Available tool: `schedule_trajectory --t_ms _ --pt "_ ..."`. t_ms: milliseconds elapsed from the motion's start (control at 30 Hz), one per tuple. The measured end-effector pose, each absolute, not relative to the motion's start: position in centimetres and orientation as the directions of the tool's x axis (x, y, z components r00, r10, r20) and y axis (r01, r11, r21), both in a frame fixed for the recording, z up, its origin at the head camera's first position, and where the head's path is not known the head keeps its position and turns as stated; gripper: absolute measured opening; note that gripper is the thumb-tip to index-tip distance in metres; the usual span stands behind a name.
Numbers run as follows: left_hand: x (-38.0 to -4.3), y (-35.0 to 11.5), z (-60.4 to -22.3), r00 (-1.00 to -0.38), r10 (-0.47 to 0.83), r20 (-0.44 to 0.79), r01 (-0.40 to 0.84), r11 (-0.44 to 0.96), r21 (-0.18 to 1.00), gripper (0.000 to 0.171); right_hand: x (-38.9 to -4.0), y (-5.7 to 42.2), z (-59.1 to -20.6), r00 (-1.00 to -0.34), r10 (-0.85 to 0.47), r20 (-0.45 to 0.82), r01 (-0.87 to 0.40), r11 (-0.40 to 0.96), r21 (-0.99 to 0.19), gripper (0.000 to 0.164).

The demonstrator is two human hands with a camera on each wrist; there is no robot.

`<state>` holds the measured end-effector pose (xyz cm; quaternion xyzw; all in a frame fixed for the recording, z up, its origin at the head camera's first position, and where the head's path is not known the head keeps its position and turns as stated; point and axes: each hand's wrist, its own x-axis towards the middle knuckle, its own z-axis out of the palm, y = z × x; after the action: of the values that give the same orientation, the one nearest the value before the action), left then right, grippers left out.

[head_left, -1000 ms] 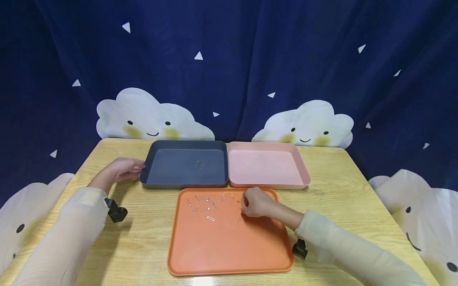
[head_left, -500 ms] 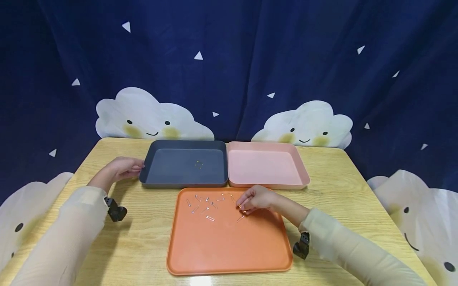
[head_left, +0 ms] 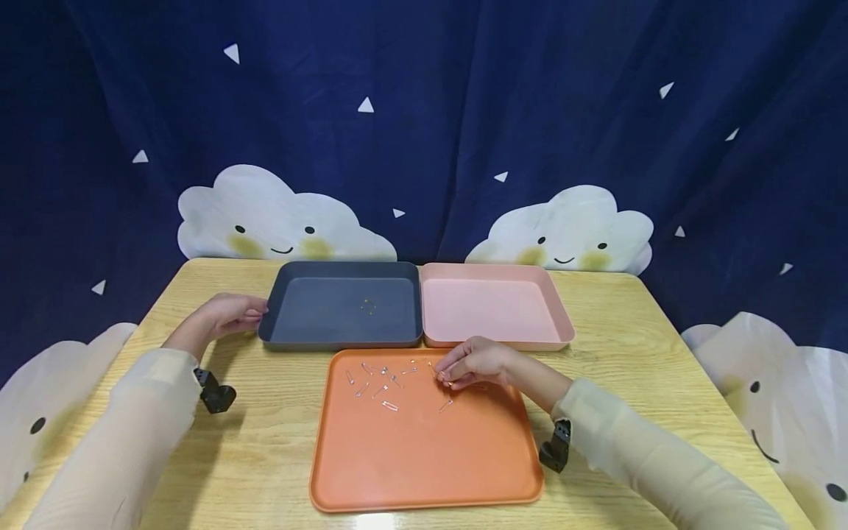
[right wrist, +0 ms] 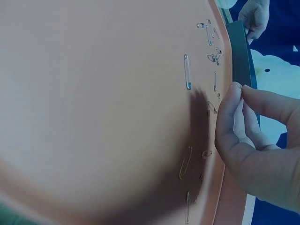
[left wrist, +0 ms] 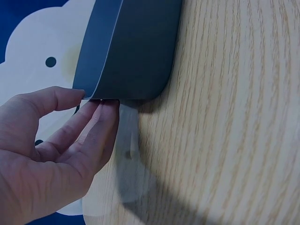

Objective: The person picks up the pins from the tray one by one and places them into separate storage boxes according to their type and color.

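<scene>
My left hand (head_left: 228,313) pinches the left wall of the dark grey tray (head_left: 311,309); in the left wrist view the thumb is inside the rim and the fingers outside. Above the far right part of the orange tray (head_left: 424,456), my right hand (head_left: 473,363) holds a small gold safety pin (right wrist: 241,89) between thumb and index finger, mostly hidden by the fingertips. Several silver safety pins (head_left: 389,405) are scattered along the orange tray's far side. More pins, some gold-toned, lie below my right hand in the right wrist view.
Beside the dark grey tray stands a pink tray (head_left: 490,309), touching it. Small gold bits (head_left: 366,300) sit inside the dark grey tray. Wooden table (head_left: 265,442) surrounds the trays, and a blue curtain (head_left: 424,132) hangs behind it.
My right hand was down against the orange tray a second ago; it has turned and lifted slightly, pinching the gold safety pin. My left hand stays on the dark grey tray.
</scene>
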<state>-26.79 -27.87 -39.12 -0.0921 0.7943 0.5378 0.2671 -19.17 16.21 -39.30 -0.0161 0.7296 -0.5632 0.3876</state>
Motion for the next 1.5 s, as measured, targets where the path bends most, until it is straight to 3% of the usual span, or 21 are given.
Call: schedule_trajectory --t_ms 733,1500 --pt "-26.8 -27.9 -39.7 -0.833 0.147 -0.534 -0.430 0.436 0.791 0.057 -20.7 14.2 -38.6 -0.692 -0.488 -0.532 0.387 0.371 -0.844 0.036" --pt "-27.0 -27.9 -39.6 -0.837 0.136 -0.530 -0.423 0.452 0.785 0.058 -25.5 9.9 -35.8 -0.681 -0.490 -0.543 0.333 0.453 -0.827 0.038"
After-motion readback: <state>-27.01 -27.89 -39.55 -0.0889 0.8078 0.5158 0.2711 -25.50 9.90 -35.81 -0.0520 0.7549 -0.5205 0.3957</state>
